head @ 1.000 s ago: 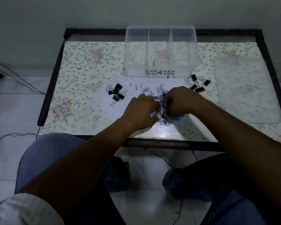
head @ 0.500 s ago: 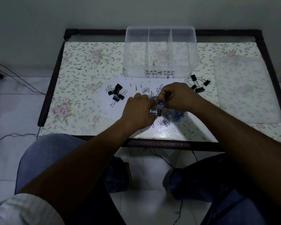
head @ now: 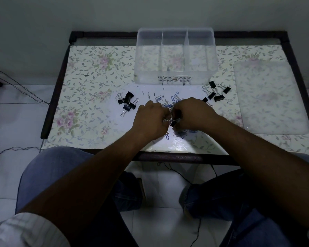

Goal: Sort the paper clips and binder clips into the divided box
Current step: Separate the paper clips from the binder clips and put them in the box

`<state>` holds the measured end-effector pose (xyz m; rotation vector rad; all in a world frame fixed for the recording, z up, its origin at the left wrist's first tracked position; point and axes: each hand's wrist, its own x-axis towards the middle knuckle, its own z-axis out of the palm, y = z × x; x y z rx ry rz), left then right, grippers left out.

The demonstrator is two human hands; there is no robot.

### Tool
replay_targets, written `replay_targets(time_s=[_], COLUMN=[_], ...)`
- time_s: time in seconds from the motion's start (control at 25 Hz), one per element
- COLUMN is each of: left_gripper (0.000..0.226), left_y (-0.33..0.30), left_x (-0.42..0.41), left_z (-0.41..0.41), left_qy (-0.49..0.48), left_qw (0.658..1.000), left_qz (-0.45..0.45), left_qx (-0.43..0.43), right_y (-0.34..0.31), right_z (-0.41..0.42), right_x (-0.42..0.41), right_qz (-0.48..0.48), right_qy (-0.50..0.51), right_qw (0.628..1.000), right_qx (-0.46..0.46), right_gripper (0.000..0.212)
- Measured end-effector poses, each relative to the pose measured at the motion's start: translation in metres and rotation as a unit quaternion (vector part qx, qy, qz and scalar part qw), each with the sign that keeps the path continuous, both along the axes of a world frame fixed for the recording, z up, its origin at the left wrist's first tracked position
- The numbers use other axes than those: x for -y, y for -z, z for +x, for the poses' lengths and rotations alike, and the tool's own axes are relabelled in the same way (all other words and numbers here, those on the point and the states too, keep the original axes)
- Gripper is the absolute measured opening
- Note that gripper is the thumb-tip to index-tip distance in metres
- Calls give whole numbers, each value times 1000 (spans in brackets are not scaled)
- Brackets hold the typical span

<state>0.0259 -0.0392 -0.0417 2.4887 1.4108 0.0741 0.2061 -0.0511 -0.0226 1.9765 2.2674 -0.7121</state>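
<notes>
In front of the divided box [head: 176, 56], toward the person, a heap of blue paper clips [head: 175, 99] lies on the counter [head: 89, 82], mostly hidden under two hands. The left hand [head: 151, 120] and right hand [head: 193, 114] meet knuckle to knuckle over the heap, fingers curled down into it; they seem to pinch a tangle of clips and perhaps one small black binder clip between them, though the dim light makes that unsure. Left of the box's near edge sits one cluster of black binder clips [head: 127, 103]; right of it, another cluster [head: 215, 92]. The box, clear with three compartments, stands at the counter's far edge. Right of the box lies a frosted lid [head: 269, 97].
</notes>
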Motion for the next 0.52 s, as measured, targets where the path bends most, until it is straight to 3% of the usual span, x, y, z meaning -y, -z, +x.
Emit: replay_targets(time_s=[0.2,0.36,0.52], left_gripper=[22,31,32], left_y=[-2,-7,-5], left_x=[-6,-5,-3], left_z=[-5,-4,-3], left_qy=[-38,-59,-29], left_qw=[997,986,992], left_qz=[-51,-93,-64], left_qx=[54,126,109], right_y=[-1,1,0], right_z=[0,8,11], right_x=[-3,-5,-10], right_qz=[9,-3,-23], right_qy=[-14,-15,20], right_qw=[998,997,992], right_qx=[-58,-79,-119], right_gripper=[10,15,22])
